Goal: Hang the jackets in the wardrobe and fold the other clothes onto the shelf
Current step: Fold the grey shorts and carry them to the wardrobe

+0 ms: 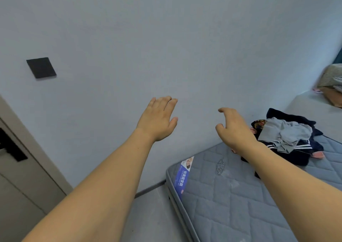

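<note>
Left hand (159, 120): raised before pale wall (185, 38), fingers straight, pressed together, thumb apart, holding nothing. Right hand (234, 128): fingers loosely curled, slightly spread, empty, just left of clothes pile. Pile of clothes (288, 139): dark striped garment under grey one, at mattress (231, 201) far edge against wall. Dark square plate (41, 67) on wall, upper left.
</note>
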